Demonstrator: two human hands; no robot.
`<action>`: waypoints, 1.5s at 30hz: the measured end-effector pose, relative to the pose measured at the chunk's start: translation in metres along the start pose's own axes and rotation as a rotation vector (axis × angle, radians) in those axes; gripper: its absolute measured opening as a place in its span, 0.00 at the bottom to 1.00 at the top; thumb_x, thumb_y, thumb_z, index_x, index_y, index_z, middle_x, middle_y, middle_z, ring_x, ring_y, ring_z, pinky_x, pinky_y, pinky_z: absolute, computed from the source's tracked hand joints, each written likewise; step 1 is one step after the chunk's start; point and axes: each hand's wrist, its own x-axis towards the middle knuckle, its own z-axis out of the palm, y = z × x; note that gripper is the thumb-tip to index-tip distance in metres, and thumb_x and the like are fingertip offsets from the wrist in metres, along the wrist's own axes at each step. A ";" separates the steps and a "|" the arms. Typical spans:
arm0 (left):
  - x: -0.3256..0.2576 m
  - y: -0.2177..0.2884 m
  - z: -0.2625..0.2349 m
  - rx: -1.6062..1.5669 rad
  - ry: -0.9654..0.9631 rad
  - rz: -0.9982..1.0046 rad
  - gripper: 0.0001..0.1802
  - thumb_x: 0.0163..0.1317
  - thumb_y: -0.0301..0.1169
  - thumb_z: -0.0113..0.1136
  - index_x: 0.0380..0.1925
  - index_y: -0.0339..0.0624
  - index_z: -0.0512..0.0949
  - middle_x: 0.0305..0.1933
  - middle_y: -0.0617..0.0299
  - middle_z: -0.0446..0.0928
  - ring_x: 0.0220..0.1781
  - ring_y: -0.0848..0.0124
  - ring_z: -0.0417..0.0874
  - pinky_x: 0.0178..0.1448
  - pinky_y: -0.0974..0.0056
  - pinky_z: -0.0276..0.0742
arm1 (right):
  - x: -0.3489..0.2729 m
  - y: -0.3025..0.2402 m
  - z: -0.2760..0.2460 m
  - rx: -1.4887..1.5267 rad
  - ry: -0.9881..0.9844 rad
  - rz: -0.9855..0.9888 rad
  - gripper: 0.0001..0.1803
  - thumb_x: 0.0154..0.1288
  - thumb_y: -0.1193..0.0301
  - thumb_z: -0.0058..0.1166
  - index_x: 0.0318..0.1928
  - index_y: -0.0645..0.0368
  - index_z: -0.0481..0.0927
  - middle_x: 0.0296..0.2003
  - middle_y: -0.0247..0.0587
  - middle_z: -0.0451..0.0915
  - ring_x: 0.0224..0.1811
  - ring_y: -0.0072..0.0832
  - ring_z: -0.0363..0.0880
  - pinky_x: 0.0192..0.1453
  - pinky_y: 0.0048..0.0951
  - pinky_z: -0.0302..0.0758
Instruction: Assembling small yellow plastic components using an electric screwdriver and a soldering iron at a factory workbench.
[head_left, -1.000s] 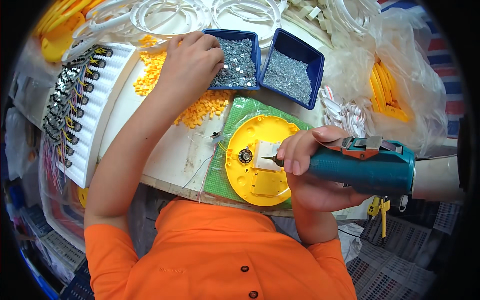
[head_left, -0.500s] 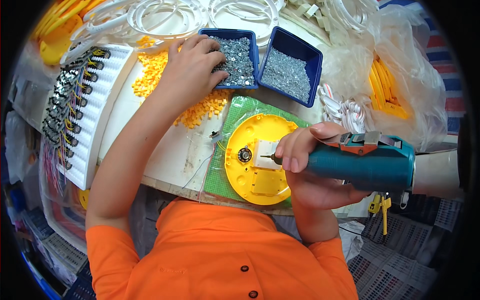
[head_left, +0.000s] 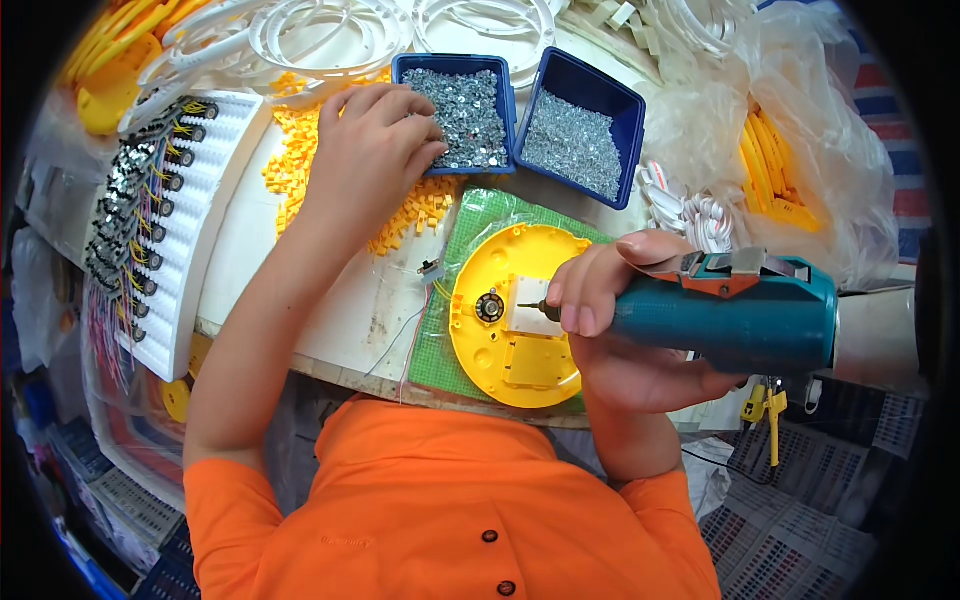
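A teal electric screwdriver (head_left: 725,310) lies level in my right hand (head_left: 625,325), fingers wrapped round its front end. Its thin bit points left above the white block (head_left: 524,304) fixed in a round yellow plastic housing (head_left: 478,360). Beside that block sits a small black round speaker-like part (head_left: 490,308). The housing rests on a green mat (head_left: 430,355). My left hand (head_left: 370,145) is at the left edge of a blue bin (head_left: 508,115) of small metal pieces, its fingers curled together. What these fingers pinch, if anything, is hidden.
Loose yellow pieces (head_left: 290,150) lie under and around my left arm. A second blue bin (head_left: 632,130) holds tiny screws. A white ridged tray (head_left: 225,170) with wired parts stands left. White rings (head_left: 330,70) are behind; white cables (head_left: 700,220) and plastic bags (head_left: 800,100) lie right.
My left hand has drawn back slightly left from over the metal pieces to the bin's edge, its fingers more curled. The screwdriver and yellow housing have hardly moved.
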 end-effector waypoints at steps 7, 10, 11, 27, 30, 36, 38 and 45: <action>-0.012 0.000 -0.002 0.009 -0.010 -0.043 0.06 0.60 0.33 0.72 0.36 0.48 0.87 0.50 0.69 0.84 0.61 0.64 0.80 0.69 0.51 0.66 | 0.004 0.002 -0.001 -0.008 -0.030 0.030 0.57 0.61 0.22 0.42 0.64 0.67 0.73 0.29 0.43 0.79 0.32 0.33 0.78 0.47 0.40 0.74; -0.014 0.002 -0.006 -0.011 0.015 -0.034 0.05 0.59 0.32 0.72 0.35 0.49 0.87 0.49 0.69 0.84 0.62 0.65 0.79 0.68 0.51 0.66 | 0.003 0.004 -0.003 -0.015 -0.064 -0.002 0.57 0.61 0.22 0.42 0.64 0.67 0.73 0.29 0.44 0.79 0.32 0.33 0.78 0.46 0.40 0.74; -0.015 0.005 -0.006 -0.036 0.029 -0.031 0.05 0.58 0.32 0.72 0.34 0.50 0.86 0.49 0.69 0.83 0.62 0.65 0.79 0.68 0.50 0.66 | 0.003 0.004 -0.001 -0.002 -0.050 0.007 0.57 0.61 0.22 0.42 0.64 0.67 0.73 0.29 0.44 0.79 0.32 0.33 0.78 0.46 0.40 0.75; -0.069 0.094 -0.041 -0.467 -0.222 -0.022 0.05 0.55 0.32 0.72 0.31 0.51 0.85 0.53 0.69 0.81 0.69 0.63 0.75 0.74 0.44 0.59 | 0.001 0.008 0.006 0.047 -0.115 0.049 0.50 0.65 0.26 0.44 0.64 0.60 0.75 0.28 0.43 0.79 0.32 0.33 0.77 0.47 0.41 0.74; -0.070 0.095 -0.042 -0.475 -0.227 -0.030 0.06 0.55 0.32 0.72 0.32 0.51 0.84 0.53 0.69 0.81 0.69 0.63 0.74 0.74 0.44 0.58 | -0.002 0.006 0.008 0.044 -0.080 0.062 0.50 0.65 0.26 0.44 0.64 0.60 0.74 0.29 0.42 0.79 0.32 0.33 0.77 0.47 0.41 0.74; -0.070 0.099 -0.041 -0.495 -0.218 -0.063 0.05 0.55 0.31 0.71 0.31 0.50 0.83 0.52 0.68 0.80 0.68 0.62 0.75 0.74 0.43 0.59 | -0.009 0.006 0.006 0.005 -0.071 0.067 0.50 0.65 0.26 0.43 0.64 0.60 0.74 0.29 0.41 0.79 0.32 0.32 0.77 0.46 0.40 0.74; -0.072 0.099 -0.040 -0.513 -0.221 -0.058 0.06 0.55 0.31 0.71 0.31 0.50 0.83 0.52 0.67 0.80 0.68 0.61 0.75 0.74 0.43 0.58 | -0.013 0.006 0.008 0.018 -0.052 0.082 0.50 0.65 0.26 0.43 0.65 0.60 0.74 0.29 0.41 0.79 0.32 0.32 0.76 0.46 0.40 0.74; -0.075 0.096 -0.041 -0.523 -0.274 -0.039 0.12 0.54 0.35 0.72 0.37 0.49 0.83 0.54 0.64 0.79 0.70 0.59 0.73 0.74 0.43 0.58 | -0.013 0.012 0.000 0.042 -0.149 0.046 0.50 0.64 0.26 0.44 0.65 0.58 0.74 0.29 0.39 0.79 0.32 0.33 0.76 0.46 0.39 0.73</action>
